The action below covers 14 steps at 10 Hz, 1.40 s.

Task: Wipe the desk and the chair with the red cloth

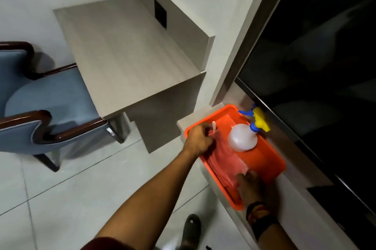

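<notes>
In the orange tray (270,160), right of the desk (126,56): left hand (200,139) pinches the red cloth (223,160), right hand (252,183) grips its near corner. Pickup step; next, lift and carry to desk; chair (50,103) later.

An orange tray (272,156) sits on the pale ledge (301,180) below a dark window.

Colours only: red cloth (224,160) is more pinkish-red, sits in a bright orange tray (270,158). Spray bottle (242,137) is translucent white w/ blue + yellow trigger. Desk (122,56) pale beige woodgrain, chair (55,95) grey-blue w/ dark brown arms. Floor tiles (81,188) whitish.
</notes>
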Each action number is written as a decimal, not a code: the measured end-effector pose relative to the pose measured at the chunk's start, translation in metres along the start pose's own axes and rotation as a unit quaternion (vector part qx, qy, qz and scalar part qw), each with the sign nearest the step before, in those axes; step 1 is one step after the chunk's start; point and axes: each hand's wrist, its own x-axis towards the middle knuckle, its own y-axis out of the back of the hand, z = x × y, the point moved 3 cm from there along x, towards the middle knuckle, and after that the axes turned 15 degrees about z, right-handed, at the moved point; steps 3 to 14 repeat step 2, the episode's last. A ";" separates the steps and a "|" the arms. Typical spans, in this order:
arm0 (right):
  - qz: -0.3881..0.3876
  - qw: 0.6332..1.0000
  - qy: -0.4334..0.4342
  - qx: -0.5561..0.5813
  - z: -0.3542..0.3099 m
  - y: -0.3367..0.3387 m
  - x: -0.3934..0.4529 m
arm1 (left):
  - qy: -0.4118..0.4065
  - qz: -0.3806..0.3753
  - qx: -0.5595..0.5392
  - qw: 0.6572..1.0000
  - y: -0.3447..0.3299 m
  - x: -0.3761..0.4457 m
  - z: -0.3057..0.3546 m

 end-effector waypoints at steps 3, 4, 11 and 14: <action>0.011 0.906 0.393 -0.154 -0.046 -0.028 -0.041 | -0.293 0.081 0.291 0.907 0.042 0.000 0.015; 0.011 0.906 0.393 -0.154 -0.046 -0.028 -0.041 | -0.293 0.081 0.291 0.907 0.042 0.000 0.015; 0.011 0.906 0.393 -0.154 -0.046 -0.028 -0.041 | -0.293 0.081 0.291 0.907 0.042 0.000 0.015; 0.011 0.906 0.393 -0.154 -0.046 -0.028 -0.041 | -0.293 0.081 0.291 0.907 0.042 0.000 0.015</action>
